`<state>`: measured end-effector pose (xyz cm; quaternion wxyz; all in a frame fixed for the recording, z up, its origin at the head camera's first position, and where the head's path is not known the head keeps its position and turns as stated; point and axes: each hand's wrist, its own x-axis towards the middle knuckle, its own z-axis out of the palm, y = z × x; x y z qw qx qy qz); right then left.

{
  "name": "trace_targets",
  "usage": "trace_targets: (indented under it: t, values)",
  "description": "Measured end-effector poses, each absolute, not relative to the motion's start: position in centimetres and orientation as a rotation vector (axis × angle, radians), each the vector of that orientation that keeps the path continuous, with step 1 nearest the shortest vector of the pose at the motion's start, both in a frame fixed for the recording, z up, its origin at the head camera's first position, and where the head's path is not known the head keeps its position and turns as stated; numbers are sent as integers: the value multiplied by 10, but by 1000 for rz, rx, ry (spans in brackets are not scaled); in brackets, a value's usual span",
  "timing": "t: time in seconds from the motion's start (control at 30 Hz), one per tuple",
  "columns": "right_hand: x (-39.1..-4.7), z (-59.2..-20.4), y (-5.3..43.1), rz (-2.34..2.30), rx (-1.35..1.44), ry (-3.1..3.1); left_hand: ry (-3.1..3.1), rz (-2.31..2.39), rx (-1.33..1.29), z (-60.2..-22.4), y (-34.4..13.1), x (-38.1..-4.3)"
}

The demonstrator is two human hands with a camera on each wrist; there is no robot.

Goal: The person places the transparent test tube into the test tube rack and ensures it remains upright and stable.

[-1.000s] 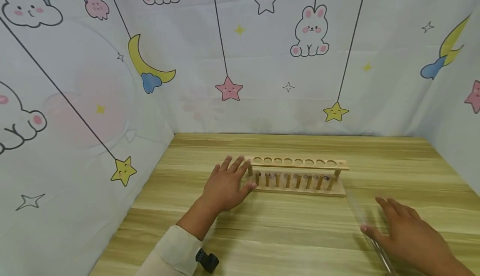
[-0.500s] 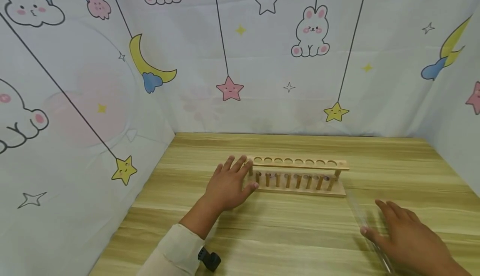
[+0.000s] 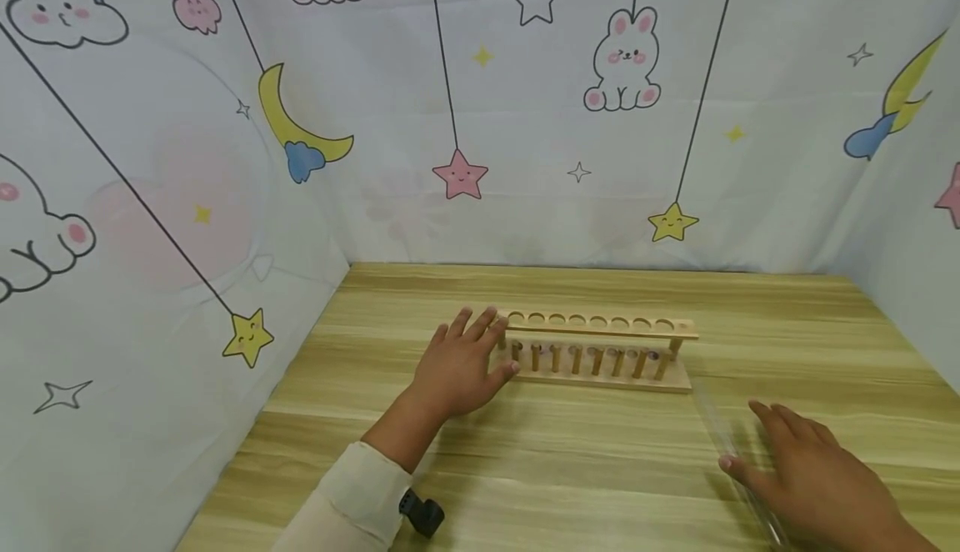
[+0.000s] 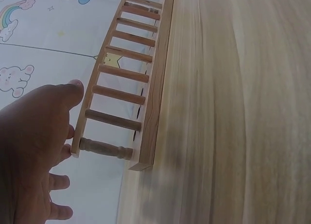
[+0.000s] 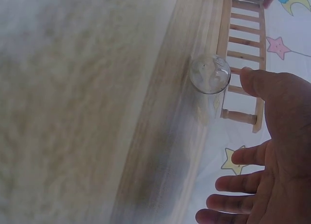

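A wooden test tube rack (image 3: 592, 383) stands on the table, with a holed top bar over a row of short pegs. My left hand (image 3: 456, 373) is spread at the rack's left end. In the left wrist view, the left hand (image 4: 29, 136) has its fingers straight beside the top bar; contact is hard to tell. A clear glass tube (image 3: 717, 427) lies slanting on the table right of the rack, beside the thumb of my right hand (image 3: 825, 473). The right wrist view shows the tube's round end (image 5: 210, 74) and the right hand (image 5: 291, 141) with fingers extended, not wrapped around it.
The wood-grained table (image 3: 585, 460) meets a white cloth backdrop (image 3: 525, 227) printed with cartoons at the back and sides. A small black device (image 3: 422, 514) sits at the left sleeve cuff.
The left hand has shifted very slightly to the right at the rack's end. The right hand, rack and tube look nearly unchanged.
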<state>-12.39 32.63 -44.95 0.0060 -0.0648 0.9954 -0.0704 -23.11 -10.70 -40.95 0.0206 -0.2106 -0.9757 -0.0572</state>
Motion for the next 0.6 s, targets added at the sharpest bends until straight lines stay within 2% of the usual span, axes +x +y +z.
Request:
trace_targets:
  t: [0.6]
  values:
    - [-118,-454,326,-220,-169,3085,-3051,-260,-634,-411,-107,-231]
